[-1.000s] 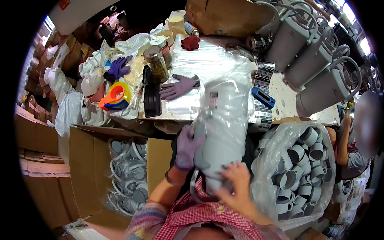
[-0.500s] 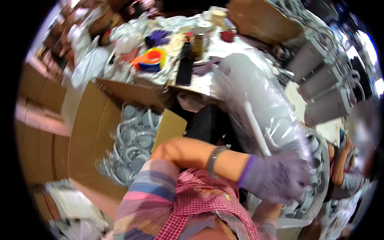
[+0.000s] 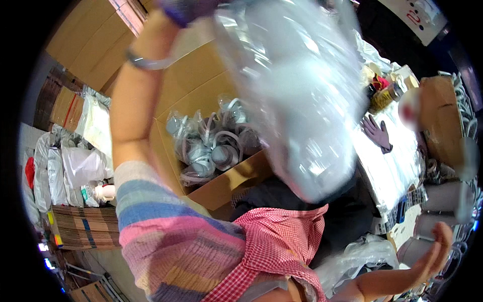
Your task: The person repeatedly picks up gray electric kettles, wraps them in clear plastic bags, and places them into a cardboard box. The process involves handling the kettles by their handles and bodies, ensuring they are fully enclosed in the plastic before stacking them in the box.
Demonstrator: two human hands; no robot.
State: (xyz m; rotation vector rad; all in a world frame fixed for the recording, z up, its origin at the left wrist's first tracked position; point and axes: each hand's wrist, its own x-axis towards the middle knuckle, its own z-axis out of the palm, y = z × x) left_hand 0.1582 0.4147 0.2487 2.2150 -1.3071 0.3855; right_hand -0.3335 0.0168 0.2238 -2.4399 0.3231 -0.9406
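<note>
My left hand [image 3: 188, 9], in a purple glove, is raised at the top edge, its fingers partly cut off by the frame. It is closed on a large pale grey piece in clear plastic [image 3: 302, 105], which hangs blurred in the air in front of me. Part of a cardboard box [image 3: 188, 75] lies behind that piece. Inside the box are several bagged grey pieces with curved handles [image 3: 224, 157]. My right hand [image 3: 436, 251] is bare, off to the lower right near grey containers [image 3: 417, 246]; its fingers are stretched out and nothing shows in it.
A table with a white cover [image 3: 397, 171] stands to the right, bearing a purple glove [image 3: 377, 133] and a jar [image 3: 385, 98]. Flattened cardboard [image 3: 83, 226] is stacked at the left below white bags [image 3: 83, 166]. A clear plastic bag [image 3: 357, 256] lies beside my right forearm.
My view has turned left toward the box. My gloved left hand has swung from the right side up to the top left, and the wrapped grey piece is now lifted. My right hand has come into sight.
</note>
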